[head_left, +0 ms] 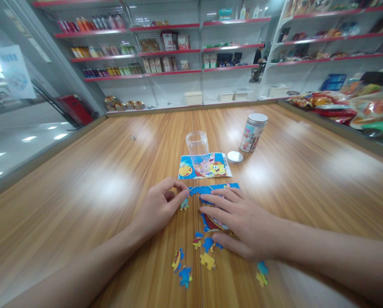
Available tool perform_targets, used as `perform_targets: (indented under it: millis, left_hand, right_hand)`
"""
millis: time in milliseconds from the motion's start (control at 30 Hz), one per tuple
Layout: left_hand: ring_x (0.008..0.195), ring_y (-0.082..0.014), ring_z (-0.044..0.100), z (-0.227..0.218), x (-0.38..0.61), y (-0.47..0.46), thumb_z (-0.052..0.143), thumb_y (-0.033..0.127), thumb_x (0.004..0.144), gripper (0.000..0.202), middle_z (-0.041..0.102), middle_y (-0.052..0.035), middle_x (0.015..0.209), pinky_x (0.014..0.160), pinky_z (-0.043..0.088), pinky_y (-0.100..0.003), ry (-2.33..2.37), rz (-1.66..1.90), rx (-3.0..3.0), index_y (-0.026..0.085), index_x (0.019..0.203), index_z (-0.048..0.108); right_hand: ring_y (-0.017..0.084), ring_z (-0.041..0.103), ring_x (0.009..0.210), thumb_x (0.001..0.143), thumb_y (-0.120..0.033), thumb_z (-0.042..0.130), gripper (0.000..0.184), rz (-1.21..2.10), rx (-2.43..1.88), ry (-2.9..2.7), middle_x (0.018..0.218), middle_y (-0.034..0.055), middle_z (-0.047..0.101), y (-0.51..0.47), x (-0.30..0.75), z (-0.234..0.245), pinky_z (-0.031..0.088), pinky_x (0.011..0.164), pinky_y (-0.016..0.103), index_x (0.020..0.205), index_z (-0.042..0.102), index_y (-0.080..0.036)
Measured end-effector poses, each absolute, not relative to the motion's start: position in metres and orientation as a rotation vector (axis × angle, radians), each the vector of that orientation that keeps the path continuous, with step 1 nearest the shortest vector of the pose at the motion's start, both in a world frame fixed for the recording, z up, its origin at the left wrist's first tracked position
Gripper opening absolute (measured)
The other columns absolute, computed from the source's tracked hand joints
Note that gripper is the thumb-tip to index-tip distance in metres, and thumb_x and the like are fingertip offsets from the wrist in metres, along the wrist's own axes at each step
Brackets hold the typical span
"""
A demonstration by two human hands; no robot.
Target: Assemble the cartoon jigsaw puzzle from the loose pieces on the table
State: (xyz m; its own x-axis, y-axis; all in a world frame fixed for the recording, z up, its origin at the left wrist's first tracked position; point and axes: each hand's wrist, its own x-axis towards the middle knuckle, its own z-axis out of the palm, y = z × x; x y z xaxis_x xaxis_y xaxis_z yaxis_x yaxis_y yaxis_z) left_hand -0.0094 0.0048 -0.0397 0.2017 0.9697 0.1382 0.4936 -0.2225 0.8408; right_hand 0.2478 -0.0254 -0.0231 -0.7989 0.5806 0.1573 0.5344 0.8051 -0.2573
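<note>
A partly joined jigsaw puzzle (210,218), mostly blue and dark red, lies on the wooden table. My right hand (239,218) rests flat over it, fingers spread, hiding much of its right side. At the puzzle's upper left corner, my left hand (167,199) pinches a puzzle piece between thumb and forefinger; the fingertips cover most of that piece. A greenish piece (184,204) sits just below those fingertips. Nearer me are several loose pieces, among them a yellow one (207,261), a blue one (185,277) and a blue-yellow pair (262,273).
Behind the puzzle lies a cartoon picture sheet (187,169) with a clear open jar (197,147) standing on it. A round lid (235,157) and a closed, labelled canister (253,133) are to the right. Snack bags (326,107) crowd beyond the table's right edge; stocked shelves (169,52) line the back.
</note>
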Motion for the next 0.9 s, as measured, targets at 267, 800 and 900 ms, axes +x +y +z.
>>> perform_targets:
  millis: [267,800,900]
  left_hand:
    - [0.048,-0.0077,0.044,-0.0439,-0.0094,0.0039,0.061,0.038,0.092,0.021,0.052,0.0047,0.055,0.048,0.032,-0.019,1.41,0.849,2.004,0.018,0.094,0.069]
    - [0.063,-0.0072,0.048,-0.0429,-0.0089,-0.0002,0.061,0.03,0.091,0.021,0.053,-0.0038,0.108,0.057,0.043,-0.023,1.334,0.753,2.397,0.024,0.11,0.068]
    - [0.067,-0.009,0.05,-0.0437,-0.0088,-0.0002,0.06,0.031,0.091,0.017,0.053,-0.0038,0.107,0.058,0.044,-0.023,1.335,0.738,2.397,0.024,0.105,0.069]
  right_hand:
    - [0.034,0.038,0.135,0.097,-0.048,0.05,0.053,0.299,-0.867,-2.764,0.153,0.0104,0.043,-0.025,0.2481,-0.0236,0.03,0.111,0.056,0.143,0.05,-0.019]
    - [0.034,0.038,0.135,0.098,-0.047,0.049,0.05,0.286,-0.848,-2.756,0.152,0.011,0.044,-0.0252,0.2466,-0.0239,0.032,0.11,0.055,0.14,0.052,-0.019]
    - [0.034,0.038,0.135,0.098,-0.047,0.049,0.051,0.29,-0.848,-2.756,0.153,0.0106,0.043,-0.0249,0.2466,-0.0238,0.032,0.11,0.056,0.141,0.051,-0.019]
